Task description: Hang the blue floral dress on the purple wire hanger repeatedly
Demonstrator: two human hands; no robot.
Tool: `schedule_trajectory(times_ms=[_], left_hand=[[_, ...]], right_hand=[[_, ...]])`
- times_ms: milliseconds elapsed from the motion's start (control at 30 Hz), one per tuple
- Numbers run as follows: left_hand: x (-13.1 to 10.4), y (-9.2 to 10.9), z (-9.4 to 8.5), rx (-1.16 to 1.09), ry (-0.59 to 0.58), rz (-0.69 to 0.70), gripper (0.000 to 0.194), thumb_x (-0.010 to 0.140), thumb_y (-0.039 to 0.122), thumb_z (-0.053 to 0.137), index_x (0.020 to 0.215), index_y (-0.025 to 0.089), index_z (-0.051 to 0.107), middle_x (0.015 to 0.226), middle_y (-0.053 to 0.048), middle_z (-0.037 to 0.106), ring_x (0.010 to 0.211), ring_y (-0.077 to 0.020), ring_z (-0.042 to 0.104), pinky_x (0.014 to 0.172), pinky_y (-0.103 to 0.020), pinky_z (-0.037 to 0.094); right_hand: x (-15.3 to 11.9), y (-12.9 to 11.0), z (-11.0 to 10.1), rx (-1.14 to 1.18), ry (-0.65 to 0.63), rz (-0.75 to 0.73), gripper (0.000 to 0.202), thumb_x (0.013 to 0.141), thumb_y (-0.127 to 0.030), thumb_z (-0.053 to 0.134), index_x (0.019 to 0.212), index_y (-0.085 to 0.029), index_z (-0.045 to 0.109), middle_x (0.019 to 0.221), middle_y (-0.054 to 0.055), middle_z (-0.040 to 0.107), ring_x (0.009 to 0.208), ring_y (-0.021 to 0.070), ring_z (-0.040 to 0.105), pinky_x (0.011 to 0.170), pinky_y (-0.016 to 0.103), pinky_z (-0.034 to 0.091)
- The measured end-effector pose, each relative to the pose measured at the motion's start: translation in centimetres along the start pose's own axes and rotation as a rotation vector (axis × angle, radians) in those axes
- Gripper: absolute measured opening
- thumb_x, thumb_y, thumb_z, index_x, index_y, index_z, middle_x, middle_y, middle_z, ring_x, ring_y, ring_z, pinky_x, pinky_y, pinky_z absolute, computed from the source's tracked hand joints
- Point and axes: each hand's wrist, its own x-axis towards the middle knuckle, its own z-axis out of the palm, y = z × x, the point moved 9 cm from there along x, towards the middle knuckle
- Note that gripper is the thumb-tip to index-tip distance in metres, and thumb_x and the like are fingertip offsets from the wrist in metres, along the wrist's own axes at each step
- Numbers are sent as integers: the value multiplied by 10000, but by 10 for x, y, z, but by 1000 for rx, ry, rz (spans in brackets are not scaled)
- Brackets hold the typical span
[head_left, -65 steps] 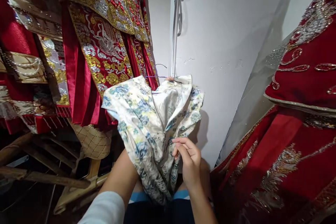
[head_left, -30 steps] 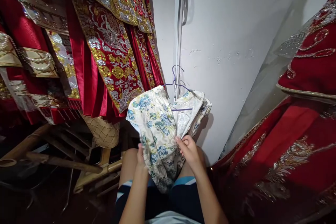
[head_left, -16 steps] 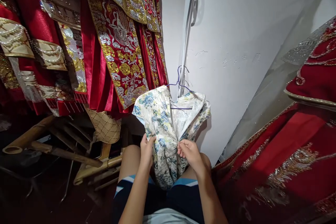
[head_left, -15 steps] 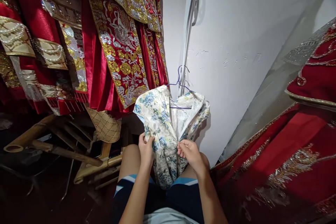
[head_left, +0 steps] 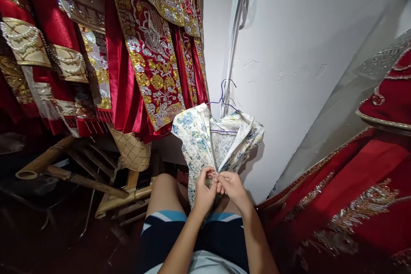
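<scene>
A white floral dress [head_left: 195,141] with blue and yellow flowers hangs on a thin purple hanger [head_left: 222,98] in front of me, its V-shaped neckline open. My left hand [head_left: 206,188] is closed at the lower end of that opening, thumb and fingers pinching the fabric edge. Right beside it, my right hand [head_left: 231,186] pinches the other side of the front. The fingertips of both hands nearly touch. Whatever small fastener may lie between them is hidden. The lower part of the dress falls between my knees.
Red costumes with gold and silver embroidery [head_left: 154,60] hang at the left. Below them is a bamboo frame [head_left: 86,184]. A white wall [head_left: 282,43] with a vertical metal pole [head_left: 236,30] stands ahead. More beaded red garments [head_left: 353,180] are on the right.
My left hand has left the dress's left side and moved right to the bottom of the neckline, meeting my right hand. The right hand stays pinched there. The view has shifted slightly.
</scene>
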Motion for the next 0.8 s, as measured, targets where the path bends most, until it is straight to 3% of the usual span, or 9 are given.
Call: schedule_trajectory(times_ms=[167, 367, 467, 567, 700, 800], left_hand=[[5, 2, -6, 58, 11, 0, 142, 820, 154, 553, 945, 188, 611, 838, -26, 639, 796, -176, 602, 744, -278, 455], [7, -1, -11, 87, -3, 45, 61, 839, 169, 544, 850, 180, 603, 792, -25, 627, 756, -168, 596, 708, -268, 458], [10, -8, -8, 139, -57, 73, 48, 836, 188, 558, 809, 172, 594, 773, -24, 603, 729, -165, 575, 685, -267, 451], [11, -15, -1, 176, -115, 63, 95, 840, 230, 575, 768, 167, 577, 762, -22, 573, 698, -158, 559, 650, -258, 441], [2, -16, 11, 143, -149, 46, 115, 845, 241, 564, 757, 167, 559, 755, -19, 541, 671, -145, 539, 610, -242, 426], [-8, -14, 22, 148, -197, 50, 119, 850, 229, 551, 748, 169, 552, 756, -18, 530, 660, -138, 525, 602, -239, 421]], right_hand=[[6, -3, 9, 29, -40, 53, 208, 787, -299, 591, 642, -155, 628, 442, -16, 566, 389, 88, 451, 433, 202, 334], [9, -9, 9, 26, 31, 30, 203, 762, -318, 592, 645, -156, 627, 440, -18, 572, 372, 85, 450, 412, 197, 321], [22, -22, -1, 99, 75, 12, 188, 742, -313, 597, 635, -162, 629, 444, -25, 568, 368, 82, 442, 391, 194, 307], [50, -54, -22, 171, 164, -43, 161, 729, -293, 621, 634, -164, 635, 461, -30, 567, 366, 65, 426, 371, 181, 293], [90, -117, -42, 193, 211, -131, 177, 754, -244, 645, 605, -152, 621, 473, -13, 574, 363, 47, 427, 341, 156, 263], [100, -158, -53, 206, 231, -198, 192, 801, -214, 604, 632, -128, 635, 464, -12, 567, 348, 34, 420, 333, 140, 255]])
